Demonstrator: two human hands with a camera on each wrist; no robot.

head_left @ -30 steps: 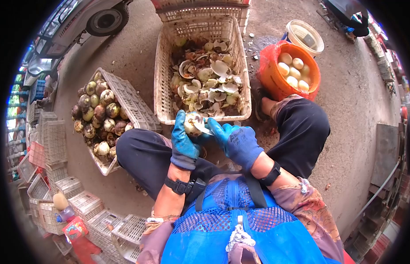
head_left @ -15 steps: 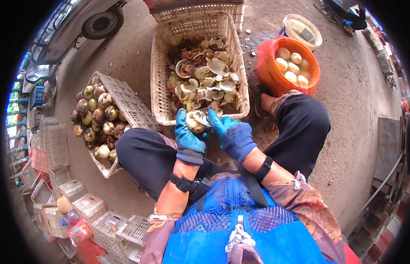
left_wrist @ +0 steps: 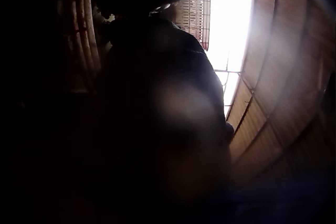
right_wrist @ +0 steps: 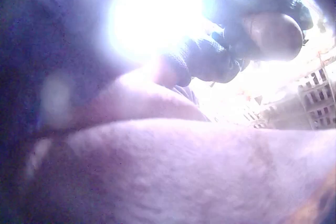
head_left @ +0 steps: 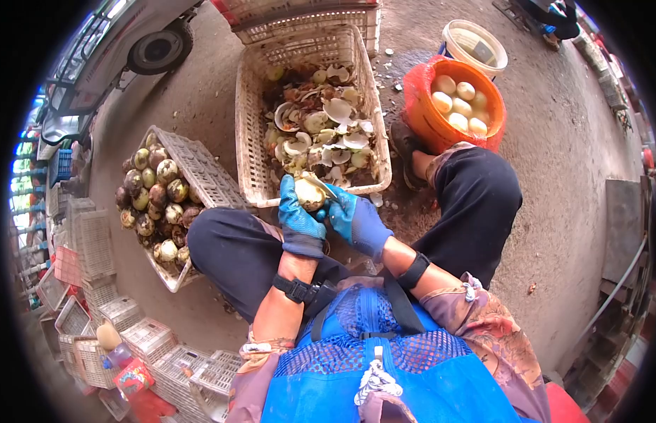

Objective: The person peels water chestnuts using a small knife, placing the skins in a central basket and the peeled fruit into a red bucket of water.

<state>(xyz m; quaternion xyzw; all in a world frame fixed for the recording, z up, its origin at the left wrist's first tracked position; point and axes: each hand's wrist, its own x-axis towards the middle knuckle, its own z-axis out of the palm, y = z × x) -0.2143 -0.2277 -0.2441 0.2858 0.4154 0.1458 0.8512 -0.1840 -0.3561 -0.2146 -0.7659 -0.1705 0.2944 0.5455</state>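
Left hand (head_left: 300, 224) clasping a pale round item (head_left: 309, 197), fingers pointing forward, right hand (head_left: 360, 220) angled inward, gripping a thin blade (head_left: 320, 185)

outdoor yard with parked vehicle (head_left: 124, 63), stacked crates (head_left: 88, 247)

Blue-gloved left hand (head_left: 301, 224) at the centre, blue-gloved right hand (head_left: 359, 221) at its three o'clock, both with curled fingers.
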